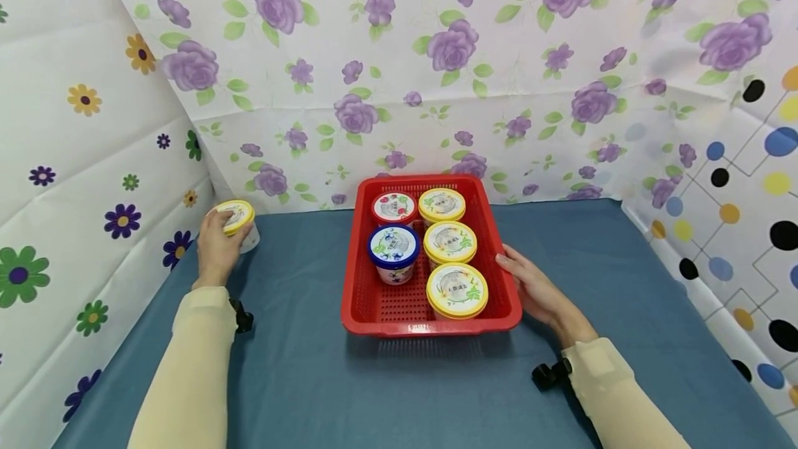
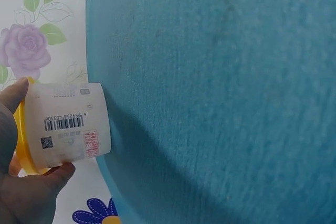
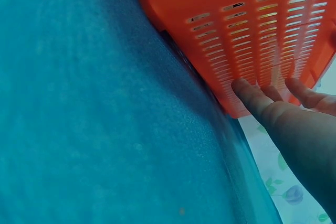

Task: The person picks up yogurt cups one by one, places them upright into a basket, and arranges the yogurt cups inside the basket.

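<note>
My left hand [image 1: 218,244] grips a paper cup [image 1: 251,240] with a yellow lid at the table's back left corner, fingers around the lid. In the left wrist view, the cup's white side [image 2: 71,124] shows a barcode, and its base is at the cloth. My right hand [image 1: 539,293] holds the right side of a red plastic basket [image 1: 399,328], a fingertip over the rim and other fingers against the slotted outer wall [image 3: 210,40]. Inside stand a red-lidded cup [image 1: 395,206], a blue-lidded cup [image 1: 394,248] and three yellow-lidded cups [image 1: 450,242] in a column.
A blue-grey cloth [image 1: 293,366] covers the table. Flowered sheeting [image 1: 399,89] rises behind it and at the left, dotted sheeting [image 1: 742,227] at the right. Dark wrist cameras [image 1: 551,374] sit on both sleeves.
</note>
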The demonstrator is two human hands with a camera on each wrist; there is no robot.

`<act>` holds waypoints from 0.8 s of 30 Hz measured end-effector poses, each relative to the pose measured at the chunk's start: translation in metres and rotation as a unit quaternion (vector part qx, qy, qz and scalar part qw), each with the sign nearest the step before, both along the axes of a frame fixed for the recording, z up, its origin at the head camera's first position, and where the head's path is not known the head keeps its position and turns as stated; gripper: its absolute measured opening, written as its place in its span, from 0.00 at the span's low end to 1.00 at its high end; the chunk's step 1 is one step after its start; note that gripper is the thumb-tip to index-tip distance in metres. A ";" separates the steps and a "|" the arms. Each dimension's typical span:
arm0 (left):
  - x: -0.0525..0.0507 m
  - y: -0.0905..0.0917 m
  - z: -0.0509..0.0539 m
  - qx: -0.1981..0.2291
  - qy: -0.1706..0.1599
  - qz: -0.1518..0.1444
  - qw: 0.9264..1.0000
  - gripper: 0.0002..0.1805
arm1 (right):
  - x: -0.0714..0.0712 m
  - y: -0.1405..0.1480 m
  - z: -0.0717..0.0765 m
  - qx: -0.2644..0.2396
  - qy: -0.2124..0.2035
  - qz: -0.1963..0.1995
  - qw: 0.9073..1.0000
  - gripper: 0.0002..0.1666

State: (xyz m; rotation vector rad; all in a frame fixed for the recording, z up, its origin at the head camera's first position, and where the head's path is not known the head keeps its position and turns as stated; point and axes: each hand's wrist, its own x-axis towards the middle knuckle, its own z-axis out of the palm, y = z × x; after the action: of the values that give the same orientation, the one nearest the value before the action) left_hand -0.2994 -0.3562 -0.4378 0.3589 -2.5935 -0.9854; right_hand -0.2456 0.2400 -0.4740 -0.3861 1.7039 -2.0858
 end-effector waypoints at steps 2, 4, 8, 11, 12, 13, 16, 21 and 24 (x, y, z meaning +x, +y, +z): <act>0.000 0.000 0.001 -0.001 -0.006 0.001 1.000 0.35 | 0.000 0.000 -0.001 -0.001 -0.001 0.000 1.000 0.35; 0.000 0.000 0.002 0.002 -0.011 0.002 1.000 0.35 | 0.000 0.000 -0.001 -0.003 0.000 0.000 1.000 0.35; 0.002 0.000 0.002 0.014 -0.013 -0.001 1.000 0.36 | 0.000 0.001 -0.001 -0.002 0.000 0.000 1.000 0.35; 0.004 0.000 0.002 0.016 -0.011 -0.007 1.000 0.36 | 0.000 0.001 -0.001 0.000 -0.001 -0.001 1.000 0.35; 0.005 0.000 0.002 0.017 -0.010 -0.011 1.000 0.36 | 0.000 0.001 -0.001 0.000 -0.002 -0.001 1.000 0.35; 0.006 0.000 0.002 0.019 -0.009 -0.015 1.000 0.36 | 0.000 0.001 -0.001 0.001 -0.002 -0.002 1.000 0.35; 0.010 0.001 0.001 0.027 -0.002 -0.034 0.999 0.35 | 0.000 0.001 -0.001 -0.001 -0.004 -0.001 1.000 0.36; 0.017 0.004 0.001 0.024 0.009 -0.087 0.996 0.34 | 0.000 0.000 0.000 -0.002 -0.002 0.001 1.000 0.36; 0.019 0.006 0.000 0.016 0.010 -0.110 0.994 0.34 | 0.001 0.000 -0.001 -0.003 -0.003 -0.001 1.000 0.36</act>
State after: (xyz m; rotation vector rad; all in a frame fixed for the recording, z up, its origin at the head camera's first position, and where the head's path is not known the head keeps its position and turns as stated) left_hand -0.2803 -0.3501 -0.4375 0.0704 -2.6437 -1.0972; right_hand -0.2451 0.2400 -0.4747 -0.3816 1.6951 -2.0919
